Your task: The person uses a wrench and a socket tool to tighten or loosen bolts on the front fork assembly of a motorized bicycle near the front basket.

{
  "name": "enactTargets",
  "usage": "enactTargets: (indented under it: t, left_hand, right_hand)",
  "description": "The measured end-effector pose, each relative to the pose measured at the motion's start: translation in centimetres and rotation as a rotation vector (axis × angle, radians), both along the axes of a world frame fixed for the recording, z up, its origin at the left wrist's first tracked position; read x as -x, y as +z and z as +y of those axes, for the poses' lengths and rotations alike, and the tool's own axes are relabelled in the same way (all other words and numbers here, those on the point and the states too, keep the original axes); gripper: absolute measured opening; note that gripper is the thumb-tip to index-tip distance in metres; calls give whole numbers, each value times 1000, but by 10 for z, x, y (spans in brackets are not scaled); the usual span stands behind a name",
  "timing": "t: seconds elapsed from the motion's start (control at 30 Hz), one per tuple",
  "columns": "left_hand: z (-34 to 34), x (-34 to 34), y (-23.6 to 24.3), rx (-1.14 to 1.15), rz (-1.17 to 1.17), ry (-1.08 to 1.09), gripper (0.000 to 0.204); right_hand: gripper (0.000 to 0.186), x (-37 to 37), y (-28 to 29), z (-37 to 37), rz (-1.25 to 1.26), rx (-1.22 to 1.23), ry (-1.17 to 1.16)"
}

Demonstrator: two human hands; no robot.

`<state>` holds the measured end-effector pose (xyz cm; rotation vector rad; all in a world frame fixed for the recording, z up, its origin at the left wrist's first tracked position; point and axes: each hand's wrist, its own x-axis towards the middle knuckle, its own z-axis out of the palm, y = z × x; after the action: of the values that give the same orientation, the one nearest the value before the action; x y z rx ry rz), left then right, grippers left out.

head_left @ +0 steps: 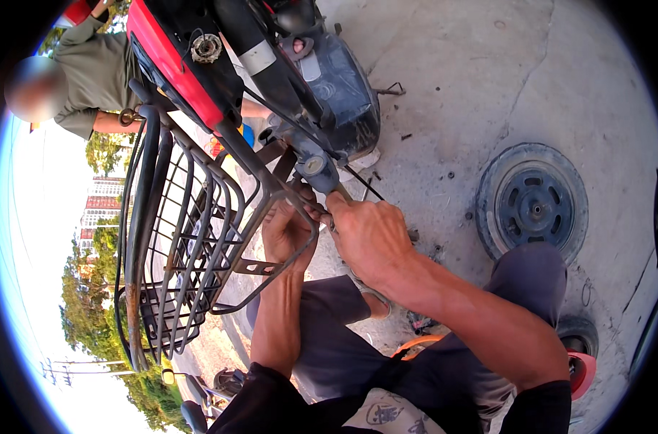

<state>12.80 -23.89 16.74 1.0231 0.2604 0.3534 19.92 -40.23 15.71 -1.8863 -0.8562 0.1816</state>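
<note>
Both my hands meet at a grey metal part [317, 171] of a red and black scooter [173, 61], beside the bent tube of its black rack. My left hand [289, 228] reaches up behind that tube, its fingers curled near the joint. From the right comes my right hand [372, 235], closed, with the thumb side against the same spot. Whatever small piece lies between the fingertips is mostly hidden. A thin black cable [363, 182] passes just above my right hand. To the left of my hands is a black wire basket [180, 253] with rusty bars.
A wheel with its tyre [535, 206] lies on the concrete at right. Small loose parts [452, 175] are scattered there. An orange ring-shaped thing [415, 344] is between my legs; a red object [582, 372] is at lower right. Another person [101, 72] is beyond the scooter.
</note>
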Motion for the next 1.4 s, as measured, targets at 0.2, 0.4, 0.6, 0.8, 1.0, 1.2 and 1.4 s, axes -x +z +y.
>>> enactTargets:
  t: [0.2, 0.4, 0.6, 0.8, 1.0, 1.2, 1.4]
  left_hand:
    - [1, 0, 3, 12, 11, -59, 24]
    - [0, -2, -4, 111, -41, -106, 31]
    - [5, 1, -8, 155, -59, -173, 33]
    - [6, -1, -9, 142, -51, -142, 27]
    - [9, -1, -7, 122, -64, -194, 24]
    - [10, -1, -3, 190, -103, -234, 29]
    - [4, -2, -3, 210, -117, -218, 36]
  right_hand:
    - [16, 0, 1, 1, -2, 22, -11]
    - [15, 0, 0, 4, -57, 64, 4]
    - [14, 2, -2, 4, -55, 28, 9]
    - [13, 2, -4, 6, -137, -23, -29]
    - [11, 2, -3, 6, -168, 25, -1]
    - [12, 1, -2, 7, -167, 22, -8]
    - [18, 2, 1, -2, -148, 26, -24]
